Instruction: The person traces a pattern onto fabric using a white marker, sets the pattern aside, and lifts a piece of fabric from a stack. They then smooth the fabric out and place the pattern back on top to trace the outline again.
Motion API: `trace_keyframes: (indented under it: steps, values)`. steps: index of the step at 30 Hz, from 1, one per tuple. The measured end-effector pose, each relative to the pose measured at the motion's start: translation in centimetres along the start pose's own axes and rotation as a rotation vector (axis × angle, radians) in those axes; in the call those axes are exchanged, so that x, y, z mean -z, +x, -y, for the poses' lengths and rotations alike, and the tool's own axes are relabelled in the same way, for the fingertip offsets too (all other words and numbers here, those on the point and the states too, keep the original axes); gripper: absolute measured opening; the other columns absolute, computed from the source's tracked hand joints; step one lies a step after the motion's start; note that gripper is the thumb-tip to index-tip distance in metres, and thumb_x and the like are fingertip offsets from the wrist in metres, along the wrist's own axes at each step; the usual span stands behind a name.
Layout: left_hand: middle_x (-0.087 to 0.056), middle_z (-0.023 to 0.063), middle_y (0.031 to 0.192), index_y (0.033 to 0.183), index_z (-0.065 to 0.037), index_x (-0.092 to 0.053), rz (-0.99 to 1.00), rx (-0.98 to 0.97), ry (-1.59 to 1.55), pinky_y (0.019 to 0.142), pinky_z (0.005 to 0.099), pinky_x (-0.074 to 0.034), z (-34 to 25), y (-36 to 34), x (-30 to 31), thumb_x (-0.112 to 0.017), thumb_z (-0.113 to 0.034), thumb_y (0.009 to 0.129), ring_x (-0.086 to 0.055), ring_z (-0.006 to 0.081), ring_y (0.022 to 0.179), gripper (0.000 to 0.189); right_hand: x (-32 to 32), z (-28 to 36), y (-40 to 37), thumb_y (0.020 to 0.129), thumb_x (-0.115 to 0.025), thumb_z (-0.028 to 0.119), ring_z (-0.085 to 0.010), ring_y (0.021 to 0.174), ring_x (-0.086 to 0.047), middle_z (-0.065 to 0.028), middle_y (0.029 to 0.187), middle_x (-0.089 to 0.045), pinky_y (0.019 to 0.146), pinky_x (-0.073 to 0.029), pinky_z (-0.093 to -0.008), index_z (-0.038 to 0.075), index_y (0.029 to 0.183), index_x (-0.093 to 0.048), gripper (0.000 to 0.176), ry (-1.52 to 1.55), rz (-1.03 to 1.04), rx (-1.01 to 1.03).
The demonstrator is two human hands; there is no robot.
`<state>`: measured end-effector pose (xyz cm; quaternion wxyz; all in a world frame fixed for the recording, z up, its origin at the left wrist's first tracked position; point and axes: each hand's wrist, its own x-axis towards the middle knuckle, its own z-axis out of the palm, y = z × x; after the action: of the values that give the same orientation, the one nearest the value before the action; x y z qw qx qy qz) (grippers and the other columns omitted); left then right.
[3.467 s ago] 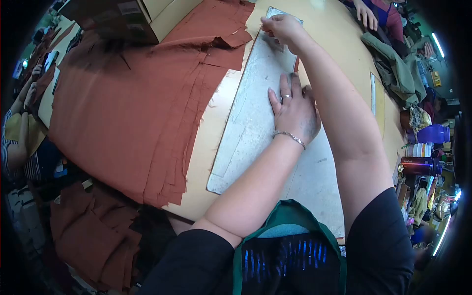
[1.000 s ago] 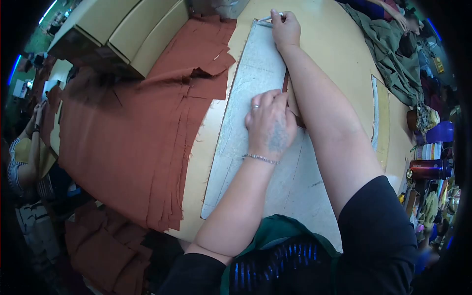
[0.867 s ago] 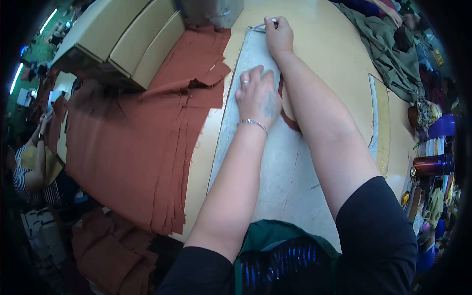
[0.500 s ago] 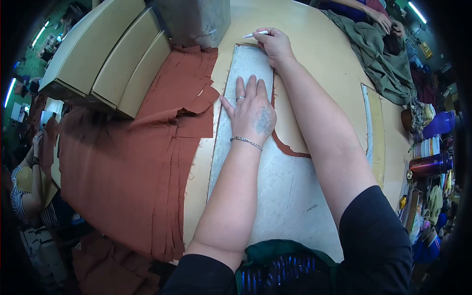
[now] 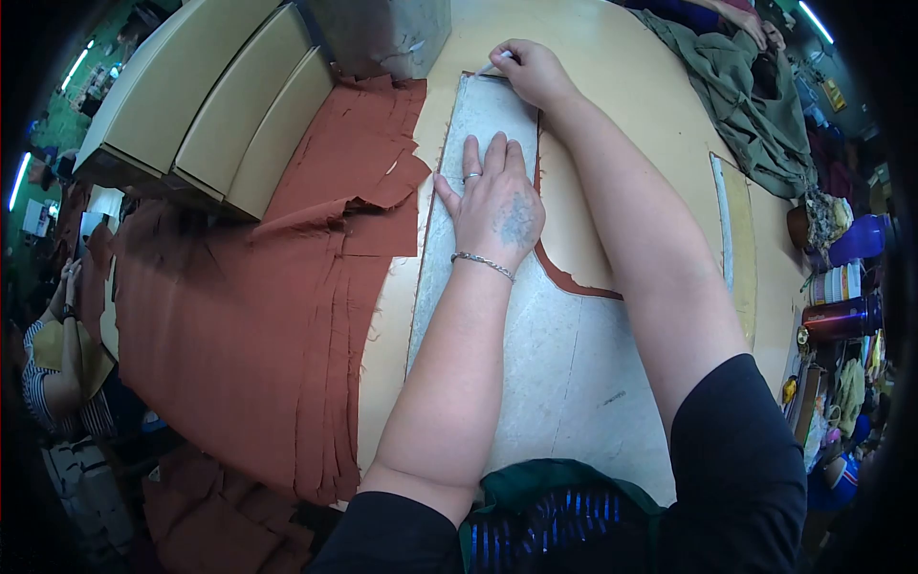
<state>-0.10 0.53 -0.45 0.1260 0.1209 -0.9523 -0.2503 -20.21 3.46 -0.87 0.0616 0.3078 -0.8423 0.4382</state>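
A pale grey pattern template (image 5: 583,383) lies flat on the table over rust-brown cloth (image 5: 566,281), whose edge shows along the template's curved right side. My left hand (image 5: 497,206), wearing a ring and a chain bracelet, rests flat on the template's narrow upper part with fingers stretched out. At the template's far end, my right hand (image 5: 540,75) pinches a slim white pen (image 5: 490,66). The pen slants down to the left, its tip right by the far edge of the template.
Layered rust-brown fabric (image 5: 229,335) covers the table's left side. Beige boxes (image 5: 229,105) and a grey metal block (image 5: 387,33) stand behind it. A yellowish strip template (image 5: 736,249) and green cloth (image 5: 736,96) lie to the right, near another person's hands. Bottles (image 5: 841,318) line the right edge.
My right hand has tilted and shifted slightly up and left, bringing the pen tip to the template's far edge. My left hand stays flat on the template. The view has shifted slightly.
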Motion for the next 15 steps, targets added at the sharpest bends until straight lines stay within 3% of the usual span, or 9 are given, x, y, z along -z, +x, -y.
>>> trace_keyframes:
  steps: [2,5,8,11,12,15]
  values:
    - [-0.031,0.0061,0.132,0.121,-0.004,-0.039,-0.002,-0.001,0.0,0.095,0.061,-0.011,0.1,0.0,-0.1,-0.045,-0.011,0.076,-0.019,0.0273,0.127,0.045,2.1,-0.3,-0.8,0.079,-0.053,0.02,-0.0278,0.077,-0.056,-0.0126,0.083,-0.059,0.072,-0.043,-0.0348,0.005,0.089,-0.061,0.02,-0.153,0.014,0.111]
    - [-0.031,0.0062,0.132,0.121,-0.004,-0.039,0.005,0.004,-0.005,0.095,0.0611,-0.011,0.0,0.0,0.1,-0.045,-0.01,0.076,-0.019,0.0275,0.127,0.046,5.7,-0.7,-2.3,0.079,-0.053,0.018,-0.0265,0.077,-0.056,-0.0134,0.084,-0.059,0.071,-0.044,-0.0336,0.004,0.089,-0.061,0.019,-0.306,0.019,0.12]
    - [-0.03,0.0061,0.133,0.121,-0.004,-0.039,0.003,0.009,-0.01,0.096,0.0611,-0.01,-0.1,0.0,0.0,-0.044,-0.01,0.076,-0.018,0.0276,0.127,0.045,7.7,-0.5,-3.9,0.078,-0.054,0.017,-0.026,0.076,-0.056,-0.0137,0.083,-0.059,0.071,-0.044,-0.0329,0.003,0.087,-0.061,0.018,-0.207,0.024,-0.093]
    - [-0.03,0.0061,0.133,0.121,-0.004,-0.039,0.02,0.007,0.006,0.096,0.0611,-0.009,-0.1,0.1,0.0,-0.043,-0.009,0.076,-0.017,0.0276,0.128,0.045,7.2,-0.5,-5.1,0.077,-0.055,0.017,-0.0258,0.075,-0.056,-0.0139,0.082,-0.059,0.07,-0.044,-0.0326,0.002,0.085,-0.061,0.018,-0.111,-0.1,-0.068]
    - [-0.029,0.0046,0.134,0.123,-0.008,-0.039,0.041,0.015,0.064,0.096,0.0605,-0.012,0.0,0.1,0.0,-0.041,-0.016,0.081,-0.018,0.0248,0.127,0.042,6.9,-0.6,-5.3,0.077,-0.056,0.016,-0.0234,0.073,-0.056,-0.013,0.08,-0.059,0.068,-0.044,-0.0311,0.002,0.086,-0.061,0.018,-0.144,-0.124,-0.034]
    - [-0.03,0.0043,0.133,0.122,-0.009,-0.04,0.032,0.012,0.063,0.095,0.0608,-0.013,0.1,0.1,-0.2,-0.041,-0.016,0.081,-0.019,0.0246,0.127,0.042,5.7,-0.4,-5.6,0.078,-0.058,0.016,-0.0193,0.069,-0.056,-0.0116,0.078,-0.059,0.065,-0.044,-0.028,0.001,0.089,-0.06,0.019,-0.224,-0.17,0.024]
